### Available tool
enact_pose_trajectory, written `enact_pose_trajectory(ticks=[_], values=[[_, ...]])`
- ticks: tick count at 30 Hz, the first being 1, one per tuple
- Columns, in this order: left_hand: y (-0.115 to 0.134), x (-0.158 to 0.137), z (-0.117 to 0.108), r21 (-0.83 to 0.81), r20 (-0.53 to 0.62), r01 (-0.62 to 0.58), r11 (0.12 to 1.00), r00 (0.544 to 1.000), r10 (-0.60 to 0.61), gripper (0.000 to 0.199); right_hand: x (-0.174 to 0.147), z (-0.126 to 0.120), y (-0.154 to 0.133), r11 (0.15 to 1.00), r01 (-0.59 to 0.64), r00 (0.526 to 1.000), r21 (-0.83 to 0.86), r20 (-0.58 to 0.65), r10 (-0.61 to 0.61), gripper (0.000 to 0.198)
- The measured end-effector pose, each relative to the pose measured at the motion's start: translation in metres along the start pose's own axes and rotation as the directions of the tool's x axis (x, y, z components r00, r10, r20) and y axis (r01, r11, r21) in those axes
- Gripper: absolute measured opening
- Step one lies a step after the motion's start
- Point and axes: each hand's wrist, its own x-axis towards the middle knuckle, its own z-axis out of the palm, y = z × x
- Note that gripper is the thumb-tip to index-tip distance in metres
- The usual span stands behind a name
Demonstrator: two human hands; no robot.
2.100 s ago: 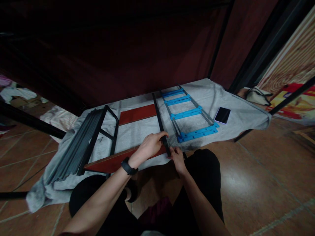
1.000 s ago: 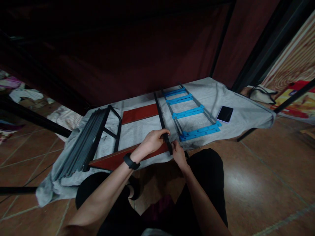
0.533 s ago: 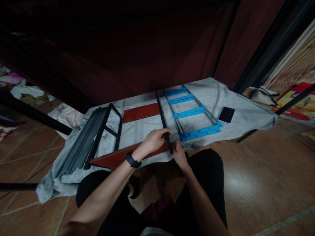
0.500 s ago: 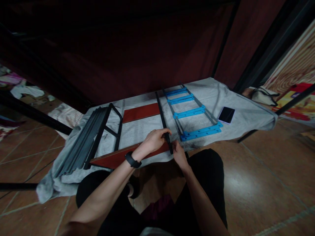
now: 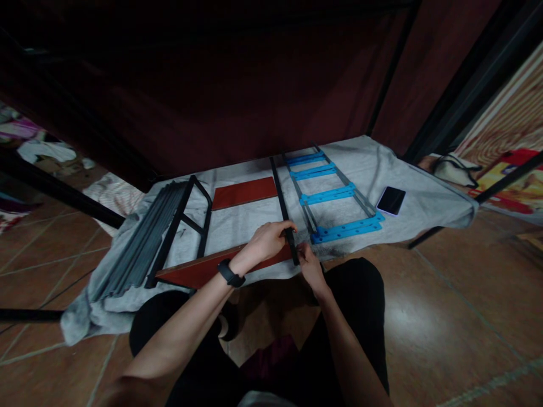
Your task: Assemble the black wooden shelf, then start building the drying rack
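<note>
My left hand (image 5: pixel 266 243), with a black band on its wrist, is closed around the near end of a black metal bar (image 5: pixel 280 189). Close to that same end, my right hand (image 5: pixel 311 268) has its fingers pinched together against the bar's right side; anything small inside them is hidden. The bar runs along the right ends of two reddish-brown boards, a far board (image 5: pixel 244 193) lying flat and a near board (image 5: pixel 190 272) partly under my left forearm. At the boards' left ends stands a black metal frame piece (image 5: pixel 171 234) with a bent side.
Grey tubes (image 5: pixel 142 240) lie bundled at the left on a grey cloth (image 5: pixel 343 169). To the right are blue perforated connectors (image 5: pixel 348 230) laid across thin grey rods, and a dark-screened phone (image 5: pixel 391 200). A dark red panel (image 5: pixel 254 90) rises behind.
The view has shifted very slightly. Both hands stay at the bar's near end, with hardly any visible movement.
</note>
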Motion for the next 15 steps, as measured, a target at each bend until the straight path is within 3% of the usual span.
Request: enact_pose_trajectory(ticks=[7, 15], values=[[-0.004, 0.001, 0.002, 0.021, -0.017, -0.023, 1.000, 1.000, 0.024, 0.042, 0.000, 0.000, 0.005, 0.995, 0.090, 0.995, 0.043, 0.033, -0.091, 0.024], [-0.001, -0.001, 0.000, 0.026, 0.006, -0.034, 0.999, 0.999, 0.034, 0.044, 0.004, 0.000, -0.004, 0.999, -0.025, 0.998, -0.024, 0.061, 0.026, 0.020]])
